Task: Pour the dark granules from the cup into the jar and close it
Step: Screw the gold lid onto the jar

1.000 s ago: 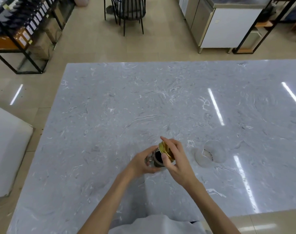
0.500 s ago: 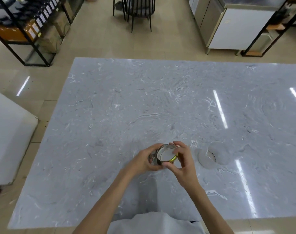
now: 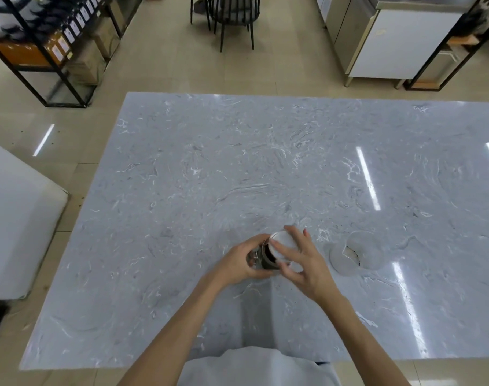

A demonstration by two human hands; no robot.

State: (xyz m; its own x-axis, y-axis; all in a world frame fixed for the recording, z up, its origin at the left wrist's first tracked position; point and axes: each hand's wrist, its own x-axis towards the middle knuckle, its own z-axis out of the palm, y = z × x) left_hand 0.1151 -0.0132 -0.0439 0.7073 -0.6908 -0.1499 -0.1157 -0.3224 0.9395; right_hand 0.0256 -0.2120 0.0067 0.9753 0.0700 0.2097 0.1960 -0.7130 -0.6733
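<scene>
A small glass jar (image 3: 268, 259) with dark granules inside stands on the marble table (image 3: 237, 168), near its front edge. My left hand (image 3: 237, 260) is wrapped around the jar's left side. My right hand (image 3: 299, 260) holds the round lid (image 3: 283, 239) with thumb and fingers, over the jar's mouth and tilted toward the far right; a dark gap shows on the left. To the right, an empty clear cup (image 3: 354, 252) lies on its side on the table, apart from both hands.
Beyond the table's far edge stand a black chair (image 3: 232, 15), a black shelf rack (image 3: 48, 45) at the left and a steel cabinet (image 3: 391, 40) at the right. A white block (image 3: 17, 218) sits left of the table.
The lid went from edge-on beside the jar mouth to lying over the mouth. My right hand has shifted over the top and its fingers have spread. The camera moved a little.
</scene>
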